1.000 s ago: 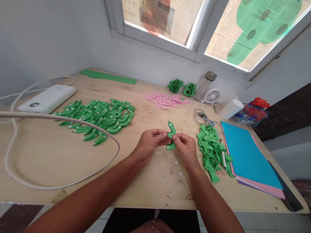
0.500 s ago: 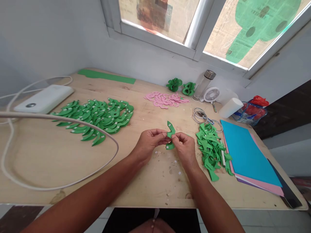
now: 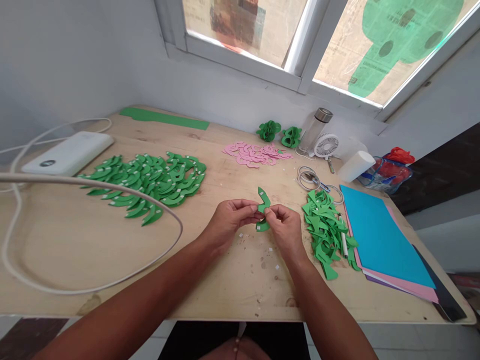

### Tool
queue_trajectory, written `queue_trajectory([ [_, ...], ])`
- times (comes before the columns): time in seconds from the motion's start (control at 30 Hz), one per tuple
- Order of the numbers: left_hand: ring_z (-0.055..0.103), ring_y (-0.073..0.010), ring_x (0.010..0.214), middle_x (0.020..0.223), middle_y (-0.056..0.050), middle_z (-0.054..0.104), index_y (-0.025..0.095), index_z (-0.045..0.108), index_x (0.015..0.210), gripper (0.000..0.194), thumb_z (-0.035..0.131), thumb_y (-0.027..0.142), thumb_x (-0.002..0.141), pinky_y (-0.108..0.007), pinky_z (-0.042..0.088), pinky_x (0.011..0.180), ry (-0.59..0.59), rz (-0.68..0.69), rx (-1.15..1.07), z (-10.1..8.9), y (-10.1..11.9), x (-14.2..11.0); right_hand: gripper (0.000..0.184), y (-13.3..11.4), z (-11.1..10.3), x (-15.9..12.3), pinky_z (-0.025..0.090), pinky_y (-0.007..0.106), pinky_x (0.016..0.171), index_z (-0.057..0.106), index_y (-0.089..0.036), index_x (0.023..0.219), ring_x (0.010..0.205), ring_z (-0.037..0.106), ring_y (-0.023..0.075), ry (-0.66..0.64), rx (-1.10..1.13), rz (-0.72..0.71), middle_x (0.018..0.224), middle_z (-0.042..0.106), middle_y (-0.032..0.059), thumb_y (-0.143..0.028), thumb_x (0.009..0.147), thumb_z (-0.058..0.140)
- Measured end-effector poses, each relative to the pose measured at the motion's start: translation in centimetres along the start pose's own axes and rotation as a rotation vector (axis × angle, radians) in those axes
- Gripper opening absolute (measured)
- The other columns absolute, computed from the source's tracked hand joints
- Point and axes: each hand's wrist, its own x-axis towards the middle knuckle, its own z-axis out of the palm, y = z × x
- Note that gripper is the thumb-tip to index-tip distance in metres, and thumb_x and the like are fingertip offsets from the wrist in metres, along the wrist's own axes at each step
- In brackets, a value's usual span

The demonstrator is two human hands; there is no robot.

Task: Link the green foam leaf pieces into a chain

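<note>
Between my two hands, above the middle of the table, is a curved green paper cutout (image 3: 264, 198) with small white squares at its ends. My left hand (image 3: 237, 219) pinches it from the left with thumb and fingers. From the other side my right hand (image 3: 284, 226) grips the same cutout near its middle. The fingers hide part of it. To the left lies a heap of similar green cutouts (image 3: 150, 179) bearing white squares. Beside my right hand is a pile of green paper scraps (image 3: 325, 225) with a white pen (image 3: 343, 239) on it.
Pink paper cutouts (image 3: 253, 153) and two green paper balls (image 3: 269, 130) lie toward the wall. A glass bottle (image 3: 315, 131), small fan (image 3: 326, 146) and scissors (image 3: 318, 184) are at the back right, blue sheets (image 3: 386, 235) at right. A cable (image 3: 93, 182) loops from a power bank (image 3: 69, 153).
The camera view has shifted slightly. Both hands keep their pinch on the green cutout, with hardly any movement.
</note>
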Motion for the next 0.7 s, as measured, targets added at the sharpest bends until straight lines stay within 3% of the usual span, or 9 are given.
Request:
queue_trajectory([
  [0.7,0.063,-0.0147,0.067,0.072,-0.007,0.07,0.011,0.071,0.076,0.019,0.075,0.022,0.062,-0.029,0.05,0.073,-0.003,0.032,0.077,-0.2,-0.08,0.22,0.02,-0.26,0.03,-0.09,0.041,0.024,0.053,0.06,-0.015,0.058,0.052,0.05,0.0117,-0.013,0.011,0.0,0.053,0.056,-0.0012,-0.031,0.07,0.057],
])
